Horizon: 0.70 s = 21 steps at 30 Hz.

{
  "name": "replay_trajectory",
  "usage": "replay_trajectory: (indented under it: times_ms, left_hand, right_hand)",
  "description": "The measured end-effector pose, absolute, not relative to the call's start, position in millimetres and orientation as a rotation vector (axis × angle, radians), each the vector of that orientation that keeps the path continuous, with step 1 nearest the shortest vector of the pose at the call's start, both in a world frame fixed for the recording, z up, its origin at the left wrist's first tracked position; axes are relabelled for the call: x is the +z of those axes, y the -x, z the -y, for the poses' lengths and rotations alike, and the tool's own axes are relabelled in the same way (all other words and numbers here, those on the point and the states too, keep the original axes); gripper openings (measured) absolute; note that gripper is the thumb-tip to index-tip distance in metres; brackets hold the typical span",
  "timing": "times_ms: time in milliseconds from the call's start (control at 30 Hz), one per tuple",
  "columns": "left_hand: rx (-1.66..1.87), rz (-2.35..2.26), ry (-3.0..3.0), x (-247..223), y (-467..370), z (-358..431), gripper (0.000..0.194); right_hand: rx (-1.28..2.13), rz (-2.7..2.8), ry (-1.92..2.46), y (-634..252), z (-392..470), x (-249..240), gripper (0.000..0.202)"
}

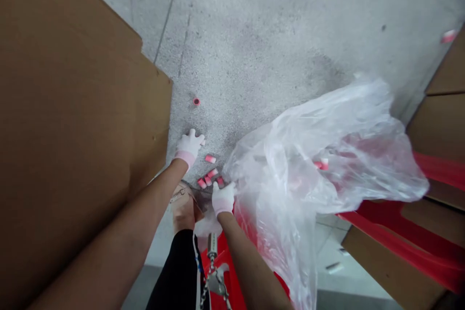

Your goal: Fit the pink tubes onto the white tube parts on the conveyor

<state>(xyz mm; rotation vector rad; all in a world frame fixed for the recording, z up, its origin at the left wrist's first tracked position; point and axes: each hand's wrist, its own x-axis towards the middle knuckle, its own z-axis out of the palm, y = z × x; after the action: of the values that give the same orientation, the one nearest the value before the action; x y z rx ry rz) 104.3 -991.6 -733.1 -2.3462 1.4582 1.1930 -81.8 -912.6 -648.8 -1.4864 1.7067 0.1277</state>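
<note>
Few pink caps [321,164] in plastic bag [327,155], others on floor [254,34].

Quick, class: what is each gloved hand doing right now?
Left hand: down on the grey concrete floor, grip cannot be told.
Right hand: beside small pink-and-white pieces, grip cannot be told.

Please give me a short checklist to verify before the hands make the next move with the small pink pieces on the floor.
1. Left hand reaches the floor: ok.
2. Left hand grips something: cannot tell.
3. Right hand is near the pink pieces: ok.
4. Every piece gathered: not ok; a pink ring lies apart.
5. Plastic bag mouth open: cannot tell.
6. Cardboard leaves the pieces uncovered: ok.
</note>
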Motion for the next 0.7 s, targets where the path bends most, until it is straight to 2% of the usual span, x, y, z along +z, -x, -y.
replay_trajectory:
  times_ms: [100,167,267,367,467,567,700]
  left_hand:
    - [1.236,-1.458,2.395,-740.3,-107.3,985.0,0.015]
    - [1.259,-1.438,2.458,-741.2,-105.3,981.9,0.012]
    - [1.27,-1.354,2.607,-737.3,-99.3,980.1,0.013]
    - [1.319,-1.242,2.732,-730.4,-90.4,978.4,0.016]
    - [1.417,-1.116,2.819,-721.7,-78.9,972.4,0.016]
    - [1.474,-0.883,2.957,-707.8,-67.5,964.1,0.015]
    - [1.6,-0.482,3.173,-677.7,-48.8,966.6,0.019]
  right_hand:
    - [0.366,-1.911,1.268,80.1,901.2,-678.4,0.077]
    - [0.462,-1.963,1.166,63.4,905.7,-696.6,0.082]
    - [0.525,-1.974,1.077,32.5,917.5,-715.1,0.078]
    - [0.475,-1.963,1.05,18.5,926.6,-719.5,0.063]
    - [0.357,-1.924,1.062,26.0,929.6,-713.6,0.054]
    - [0.236,-1.884,1.064,41.5,927.0,-697.1,0.052]
    - [0.124,-1.856,1.05,60.4,918.1,-644.1,0.049]
